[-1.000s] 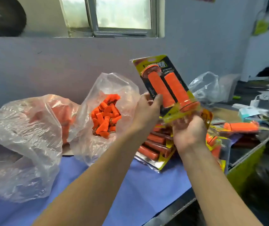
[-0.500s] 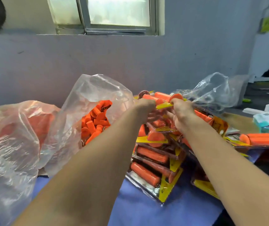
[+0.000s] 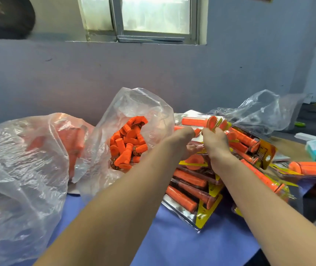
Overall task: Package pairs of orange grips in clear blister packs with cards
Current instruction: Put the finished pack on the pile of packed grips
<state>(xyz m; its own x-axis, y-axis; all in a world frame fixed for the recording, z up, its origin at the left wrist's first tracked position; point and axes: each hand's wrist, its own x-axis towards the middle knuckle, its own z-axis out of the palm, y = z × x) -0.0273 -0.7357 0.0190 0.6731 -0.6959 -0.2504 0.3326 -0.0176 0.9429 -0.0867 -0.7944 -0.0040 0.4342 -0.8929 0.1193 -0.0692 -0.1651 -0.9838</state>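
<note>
I hold a filled blister pack (image 3: 190,115) just over the top of the pile of packs (image 3: 189,191). My left hand (image 3: 182,140) grips its near edge, with my thumb on top and my fingers curled under. My right hand (image 3: 215,144) pinches the yellow card end beside it, but most of those fingers hide behind my hand. I think I use two hands so the pack lies flat and lands square on the pile.

The two orange grips (image 3: 193,121) lie side by side inside the pack. The pile leans, and some packs poke out to the right, so one push could make it slide.

The bag of loose grips (image 3: 128,144) sits just left of my left hand, close by for the next pair. A crumpled clear bag (image 3: 258,112) crowds the back. The blue table top (image 3: 191,246) near me has room for my arms.
</note>
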